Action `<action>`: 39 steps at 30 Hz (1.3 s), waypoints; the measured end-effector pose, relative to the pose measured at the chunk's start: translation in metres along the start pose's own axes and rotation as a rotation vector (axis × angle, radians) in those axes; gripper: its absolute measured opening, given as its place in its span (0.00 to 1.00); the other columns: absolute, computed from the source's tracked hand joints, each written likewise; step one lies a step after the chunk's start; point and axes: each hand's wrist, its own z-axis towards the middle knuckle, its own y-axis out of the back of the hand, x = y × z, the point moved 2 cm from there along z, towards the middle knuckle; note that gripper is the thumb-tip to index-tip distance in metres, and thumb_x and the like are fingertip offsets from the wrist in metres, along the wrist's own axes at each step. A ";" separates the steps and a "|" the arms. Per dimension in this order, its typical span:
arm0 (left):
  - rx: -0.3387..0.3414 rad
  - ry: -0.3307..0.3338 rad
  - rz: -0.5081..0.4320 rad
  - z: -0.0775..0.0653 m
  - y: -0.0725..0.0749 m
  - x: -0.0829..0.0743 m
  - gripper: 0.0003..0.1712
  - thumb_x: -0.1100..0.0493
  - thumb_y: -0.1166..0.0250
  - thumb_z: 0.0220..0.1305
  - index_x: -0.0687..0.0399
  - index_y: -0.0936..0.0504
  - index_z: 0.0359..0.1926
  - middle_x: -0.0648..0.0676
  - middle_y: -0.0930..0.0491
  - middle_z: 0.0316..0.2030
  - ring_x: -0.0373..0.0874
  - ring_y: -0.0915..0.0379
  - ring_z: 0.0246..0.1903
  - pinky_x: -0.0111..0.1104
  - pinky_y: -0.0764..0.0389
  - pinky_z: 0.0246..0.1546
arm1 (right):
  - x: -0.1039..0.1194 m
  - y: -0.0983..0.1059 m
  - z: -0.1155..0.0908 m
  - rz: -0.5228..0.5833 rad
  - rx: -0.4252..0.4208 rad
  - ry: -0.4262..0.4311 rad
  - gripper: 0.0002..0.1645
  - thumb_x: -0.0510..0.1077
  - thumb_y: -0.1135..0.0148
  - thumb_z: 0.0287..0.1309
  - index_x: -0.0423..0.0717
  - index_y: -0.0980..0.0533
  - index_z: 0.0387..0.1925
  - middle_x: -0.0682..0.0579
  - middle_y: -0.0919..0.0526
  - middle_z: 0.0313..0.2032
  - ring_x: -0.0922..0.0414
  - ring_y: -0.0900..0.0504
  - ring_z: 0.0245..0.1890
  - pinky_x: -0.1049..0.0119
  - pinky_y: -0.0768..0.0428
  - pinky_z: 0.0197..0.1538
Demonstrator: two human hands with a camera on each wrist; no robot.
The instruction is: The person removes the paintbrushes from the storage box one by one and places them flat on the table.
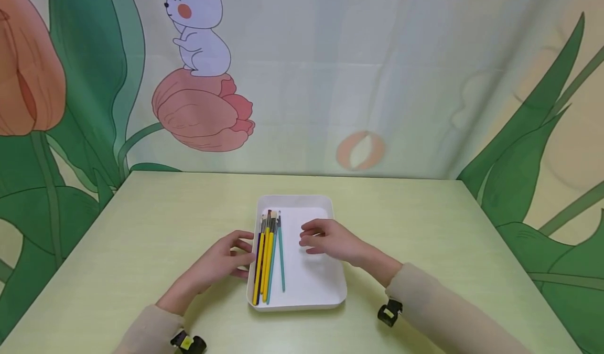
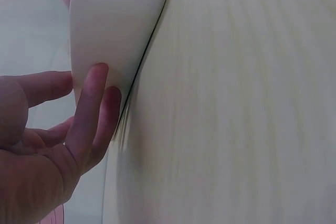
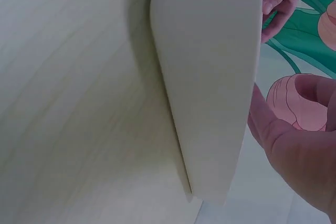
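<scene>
A white tray (image 1: 313, 286) stands on the table, with several paintbrushes (image 1: 267, 259) lying along its left side, bristles toward the far end. Their handles are yellow, teal and dark blue. One thin teal paintbrush (image 1: 282, 259) lies slightly apart to the right of the bunch. My left hand (image 1: 222, 259) touches the tray's left wall; in the left wrist view its fingertips (image 2: 95, 80) rest on the outer side. Over the right part of the tray hovers my right hand (image 1: 332, 241), fingers loosely bent and holding nothing. The right wrist view shows the tray's outer wall (image 3: 210, 77) beside this hand.
The pale yellow-green table (image 1: 189, 202) spreads around the tray on all sides. Behind it hangs a curtain (image 1: 306, 81) printed with a rabbit, tulips and leaves. Both sleeves carry black wrist devices, the left one (image 1: 189, 342) and the right one (image 1: 389, 312).
</scene>
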 end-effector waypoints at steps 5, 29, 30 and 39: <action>0.016 -0.010 -0.004 -0.001 -0.001 -0.002 0.30 0.66 0.36 0.72 0.64 0.35 0.70 0.66 0.27 0.54 0.54 0.20 0.45 0.43 0.12 0.40 | -0.003 -0.008 0.004 0.057 0.017 -0.026 0.29 0.39 0.38 0.72 0.25 0.32 0.66 0.35 0.21 0.58 0.45 0.17 0.55 0.57 0.16 0.54; 0.055 0.004 -0.025 -0.001 0.001 0.003 0.32 0.64 0.36 0.72 0.63 0.36 0.71 0.66 0.28 0.55 0.53 0.20 0.45 0.45 0.12 0.42 | -0.005 -0.038 0.015 0.324 -0.002 -0.163 0.36 0.42 0.41 0.73 0.29 0.39 0.74 0.36 0.33 0.71 0.43 0.30 0.70 0.52 0.27 0.68; 0.056 0.004 -0.025 0.000 0.001 0.003 0.32 0.64 0.36 0.72 0.63 0.36 0.71 0.66 0.28 0.55 0.54 0.20 0.45 0.45 0.12 0.42 | -0.004 -0.039 0.015 0.327 -0.006 -0.169 0.36 0.42 0.41 0.73 0.29 0.39 0.74 0.37 0.32 0.71 0.43 0.30 0.69 0.52 0.28 0.68; 0.063 0.006 -0.014 0.003 0.002 0.003 0.32 0.64 0.35 0.71 0.63 0.36 0.71 0.66 0.28 0.54 0.54 0.20 0.45 0.44 0.12 0.42 | 0.000 -0.043 0.014 0.376 0.006 -0.192 0.38 0.43 0.40 0.72 0.31 0.40 0.75 0.38 0.31 0.70 0.45 0.30 0.69 0.52 0.29 0.70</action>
